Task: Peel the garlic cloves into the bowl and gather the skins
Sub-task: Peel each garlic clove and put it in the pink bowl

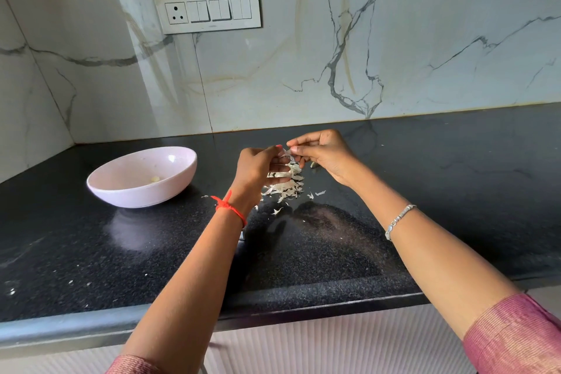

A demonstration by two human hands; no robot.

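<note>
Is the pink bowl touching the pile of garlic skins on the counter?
Apart. The head view shows a strip of bare black counter between the bowl and the pile of skins.

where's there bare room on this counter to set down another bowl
Widest bare patch: the black counter right of the right hand, back to the marble wall. Another lies in front of the pink bowl, toward the counter's front edge, bar tiny flecks. Crowded: the middle, where the left hand and the right work over the garlic skins.
</note>
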